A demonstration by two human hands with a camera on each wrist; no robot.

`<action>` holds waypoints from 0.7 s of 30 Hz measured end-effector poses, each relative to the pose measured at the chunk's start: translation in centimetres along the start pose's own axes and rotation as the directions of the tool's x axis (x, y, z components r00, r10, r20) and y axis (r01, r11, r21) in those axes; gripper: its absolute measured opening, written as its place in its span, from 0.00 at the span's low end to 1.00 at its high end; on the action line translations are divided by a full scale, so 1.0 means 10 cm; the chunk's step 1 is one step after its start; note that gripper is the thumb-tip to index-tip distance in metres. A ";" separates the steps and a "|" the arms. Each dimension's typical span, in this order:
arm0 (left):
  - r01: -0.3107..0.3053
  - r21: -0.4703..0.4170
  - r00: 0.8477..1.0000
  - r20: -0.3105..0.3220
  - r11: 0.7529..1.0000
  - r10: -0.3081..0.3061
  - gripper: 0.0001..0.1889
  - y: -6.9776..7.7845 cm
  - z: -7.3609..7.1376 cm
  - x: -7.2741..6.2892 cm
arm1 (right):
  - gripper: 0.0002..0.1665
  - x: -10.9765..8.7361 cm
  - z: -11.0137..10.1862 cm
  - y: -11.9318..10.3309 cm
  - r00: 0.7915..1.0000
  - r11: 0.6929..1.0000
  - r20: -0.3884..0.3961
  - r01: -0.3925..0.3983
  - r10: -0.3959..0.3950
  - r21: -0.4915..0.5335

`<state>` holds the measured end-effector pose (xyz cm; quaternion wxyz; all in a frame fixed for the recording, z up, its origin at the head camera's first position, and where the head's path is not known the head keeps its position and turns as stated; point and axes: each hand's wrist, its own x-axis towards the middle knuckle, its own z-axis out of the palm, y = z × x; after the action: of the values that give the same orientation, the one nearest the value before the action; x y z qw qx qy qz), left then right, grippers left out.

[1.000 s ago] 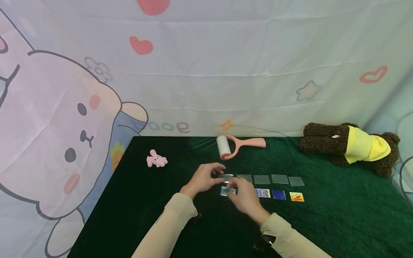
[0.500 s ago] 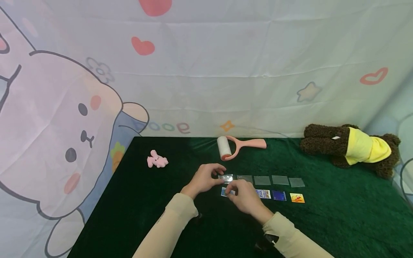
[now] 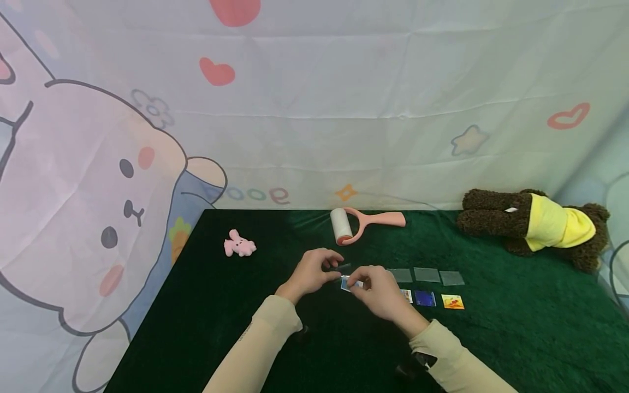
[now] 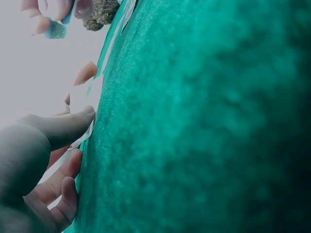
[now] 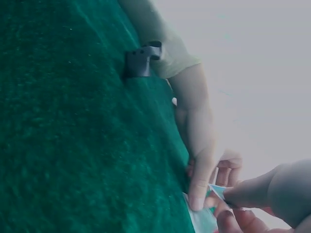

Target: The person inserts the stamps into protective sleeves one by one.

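Note:
In the head view my left hand [image 3: 309, 271] holds a small clear plastic sleeve [image 3: 345, 268] at the left end of the sleeve row. The left wrist view shows thumb and fingers pinching that sleeve [image 4: 80, 97], close over the green cloth. My right hand [image 3: 380, 292] pinches a small blue-and-white picture card [image 3: 346, 284], held tilted near the sleeve's front edge. In the right wrist view the card [image 5: 218, 190] is between right thumb and fingers, beside the left thumb. Three more clear sleeves [image 3: 426, 274] show to the right, with a blue card [image 3: 425, 298] and a yellow card [image 3: 452, 302] before them.
A lint roller [image 3: 383, 218] with a pink handle lies behind the sleeves. At the back left sits a small pink plush toy [image 3: 239, 243]. A brown plush bear [image 3: 550, 221] in yellow lies at the back right. Green cloth [image 3: 206, 322] covers the table.
The right hand has lifted the leftmost card from its row and brought it up to the sleeve. Under the nearly still left hand, the sleeve has changed its tilt.

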<state>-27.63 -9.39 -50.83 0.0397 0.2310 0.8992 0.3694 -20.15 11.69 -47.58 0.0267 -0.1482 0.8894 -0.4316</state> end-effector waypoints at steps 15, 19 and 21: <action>0.005 -0.016 1.000 0.015 1.000 -0.005 0.08 0.00 0.00 -0.02 | 0.07 0.02 -0.19 0.04 0.998 0.999 -0.066 -0.013 0.017 0.053; 0.016 -0.010 1.000 0.013 1.000 -0.016 0.07 0.00 -0.01 -0.04 | 0.07 0.03 -0.23 0.06 0.997 0.999 -0.078 0.011 -0.007 0.050; 0.014 -0.011 1.000 0.010 1.000 -0.013 0.07 0.00 -0.02 -0.05 | 0.06 0.04 -0.25 0.07 0.997 0.998 -0.078 0.024 -0.019 0.052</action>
<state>-27.25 -9.69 -50.75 0.0478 0.2264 0.8984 0.3732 -21.09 13.86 -46.56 -0.0085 -0.1402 0.8763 -0.4608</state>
